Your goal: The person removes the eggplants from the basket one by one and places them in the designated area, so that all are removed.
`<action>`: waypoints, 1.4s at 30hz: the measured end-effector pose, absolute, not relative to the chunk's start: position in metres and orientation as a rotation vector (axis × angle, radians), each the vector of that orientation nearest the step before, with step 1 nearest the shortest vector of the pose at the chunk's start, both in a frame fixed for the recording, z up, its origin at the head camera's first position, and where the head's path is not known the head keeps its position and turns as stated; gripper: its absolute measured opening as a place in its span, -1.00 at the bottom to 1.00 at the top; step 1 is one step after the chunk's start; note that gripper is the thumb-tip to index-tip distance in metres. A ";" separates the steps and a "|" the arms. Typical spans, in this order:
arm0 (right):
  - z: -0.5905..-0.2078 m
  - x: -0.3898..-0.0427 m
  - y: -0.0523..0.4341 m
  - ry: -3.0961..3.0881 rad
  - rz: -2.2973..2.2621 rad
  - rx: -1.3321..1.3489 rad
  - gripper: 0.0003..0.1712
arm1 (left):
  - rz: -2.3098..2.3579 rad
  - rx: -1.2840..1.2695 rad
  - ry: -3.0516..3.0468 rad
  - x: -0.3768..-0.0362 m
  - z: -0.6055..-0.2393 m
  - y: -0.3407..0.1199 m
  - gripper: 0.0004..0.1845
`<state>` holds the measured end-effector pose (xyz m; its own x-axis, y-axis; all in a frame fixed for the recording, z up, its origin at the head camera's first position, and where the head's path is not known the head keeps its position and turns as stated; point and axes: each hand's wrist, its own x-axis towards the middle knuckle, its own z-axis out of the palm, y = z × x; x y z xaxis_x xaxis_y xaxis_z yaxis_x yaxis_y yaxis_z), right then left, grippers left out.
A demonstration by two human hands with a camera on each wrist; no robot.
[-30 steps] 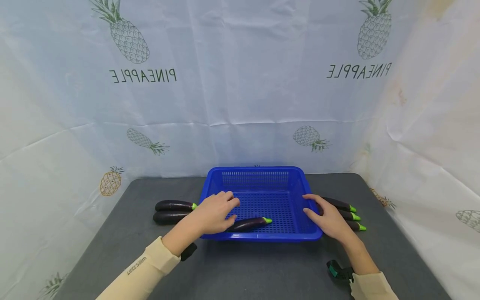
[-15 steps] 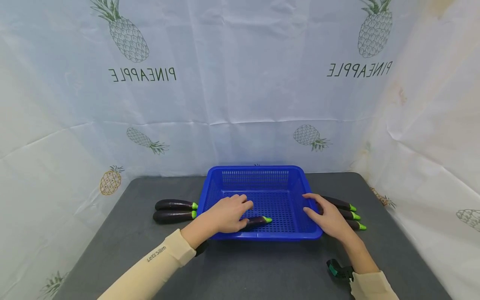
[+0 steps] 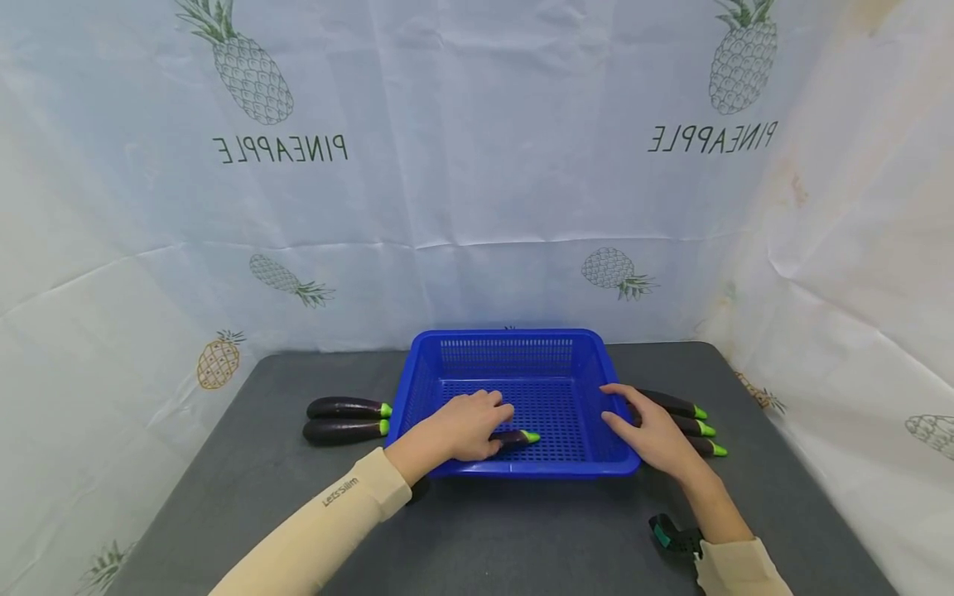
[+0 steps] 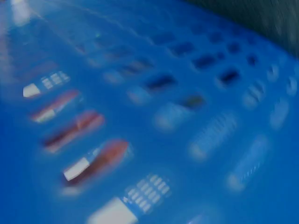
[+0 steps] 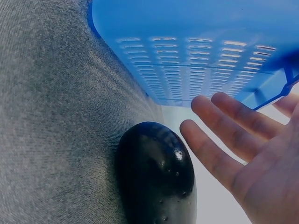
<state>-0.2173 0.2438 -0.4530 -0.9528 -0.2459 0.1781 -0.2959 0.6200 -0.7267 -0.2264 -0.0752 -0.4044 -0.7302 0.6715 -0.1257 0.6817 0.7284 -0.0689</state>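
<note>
Eggplant, dark purple and glossy with a bright green tip (image 3: 514, 439), lies on the perforated floor of the blue plastic basket (image 3: 514, 341), close to the near wall. Its long axis runs roughly left to right across the basket, green tip pointing right and slightly away from the person. The left hand (image 3: 458, 429) lies over the blunt end, so only the right part of the eggplant shows beyond the fingertips; the fingers look gently bent over it, but whether they grip it or merely rest on it cannot be told, and the left wrist view is only a blue blur of basket mesh. This hand is plainly the nearer one to it.

The right hand (image 3: 650, 434) sits at the basket's right wall with fingers spread and relaxed, holding nothing; in the right wrist view the straight fingers (image 5: 219, 144) hover beside the rounded end of another eggplant (image 5: 156, 175). That one belongs to three eggplants (image 3: 689, 426) lying just right of the basket on the dark grey table (image 3: 522, 538), partly behind the hand. Two more eggplants (image 3: 346, 419) lie side by side left of the basket, tips towards it.
</note>
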 end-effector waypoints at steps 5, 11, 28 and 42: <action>-0.452 -0.217 0.242 -2.773 1.268 0.466 -0.43 | -0.173 1.034 2.824 -0.228 -0.411 -0.073 -0.61; -0.452 -0.217 0.242 -2.771 1.267 0.453 -0.44 | -0.130 0.959 2.807 -0.233 -0.422 -0.072 -0.56; -0.452 -0.215 0.241 -2.772 1.278 0.449 -0.43 | 0.008 0.987 2.814 -0.236 -0.421 -0.076 -0.66; -0.453 -0.217 0.245 -2.770 1.255 0.457 -0.44 | 0.017 1.071 2.848 -0.225 -0.398 -0.082 -0.69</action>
<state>-0.2171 0.2447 -0.4526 -0.9537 -0.2402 0.1812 -0.2946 0.6231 -0.7246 -0.2252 -0.0820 -0.3982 -0.7482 0.6576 -0.0882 0.6565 0.7530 0.0453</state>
